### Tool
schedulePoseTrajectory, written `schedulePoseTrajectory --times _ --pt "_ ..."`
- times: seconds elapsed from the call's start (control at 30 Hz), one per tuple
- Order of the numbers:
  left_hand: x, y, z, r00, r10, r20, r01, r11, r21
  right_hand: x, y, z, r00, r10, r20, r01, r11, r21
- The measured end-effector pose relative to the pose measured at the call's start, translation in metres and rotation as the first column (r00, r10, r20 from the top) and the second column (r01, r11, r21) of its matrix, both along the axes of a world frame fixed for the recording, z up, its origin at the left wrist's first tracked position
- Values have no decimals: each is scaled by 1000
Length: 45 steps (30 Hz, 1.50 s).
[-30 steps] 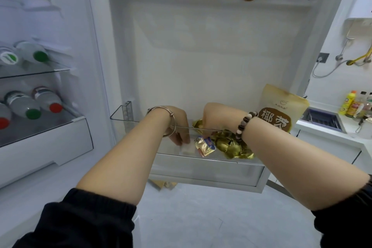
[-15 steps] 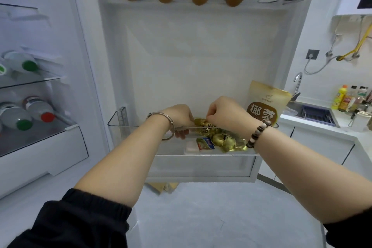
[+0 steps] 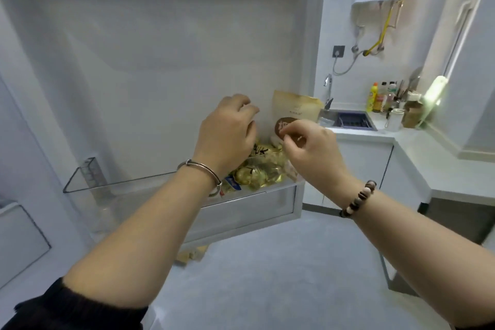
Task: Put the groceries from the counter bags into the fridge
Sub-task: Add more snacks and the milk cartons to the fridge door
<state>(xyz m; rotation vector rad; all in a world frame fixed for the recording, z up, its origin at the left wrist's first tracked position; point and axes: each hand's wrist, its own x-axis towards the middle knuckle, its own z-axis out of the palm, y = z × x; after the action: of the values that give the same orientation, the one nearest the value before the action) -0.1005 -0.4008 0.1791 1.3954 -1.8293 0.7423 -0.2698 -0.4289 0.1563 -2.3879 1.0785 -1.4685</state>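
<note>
Several gold-wrapped candies (image 3: 263, 170) and pouch (image 3: 294, 107) already in door shelf (image 3: 120, 182). Left hand (image 3: 227, 134), right hand (image 3: 313, 149) just above door shelf, fingers curled; whether pinching anything, cannot tell. Bags unseen, remainder unknown.

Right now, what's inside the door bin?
Gold-wrapped candies, a blue-labelled packet and an upright tan pouch, at its right end. The left hand and right hand cover part of the pile and pouch.
</note>
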Motion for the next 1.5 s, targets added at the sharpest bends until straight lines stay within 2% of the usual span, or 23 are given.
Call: schedulePoseTrajectory --times 0.2,0.3,0.5,0.67,0.8,1.0,1.2,1.5 --pt "-81 -21 -14 969 -235 69 236 972 -6 -82 -2 -16 962 -269 -46 266 962 -59" --pt "-128 -33 -24 949 -292 116 291 956 28 -128 2 -21 908 -401 -123 399 916 -44" --pt "-239 -43 -45 896 -436 85 420 894 155 -229 22 -31 771 -602 -209 610 792 -31" --pt "-351 -47 -62 872 -483 79 457 862 220 -330 43 -47 593 -750 -291 769 636 -71" --pt "-457 -42 -70 823 -564 69 522 799 298 -432 71 -67 383 -829 -407 900 435 -38" --pt "-628 -14 -89 653 -754 79 691 635 347 -573 132 -86 178 -883 -434 983 178 42" --pt "-765 24 -124 480 -876 40 806 459 375 -676 186 -114 7 -890 -455 995 -38 90" --pt "-924 39 -180 238 -971 1 856 210 473 -794 232 -169 -119 -845 -521 932 -277 236"
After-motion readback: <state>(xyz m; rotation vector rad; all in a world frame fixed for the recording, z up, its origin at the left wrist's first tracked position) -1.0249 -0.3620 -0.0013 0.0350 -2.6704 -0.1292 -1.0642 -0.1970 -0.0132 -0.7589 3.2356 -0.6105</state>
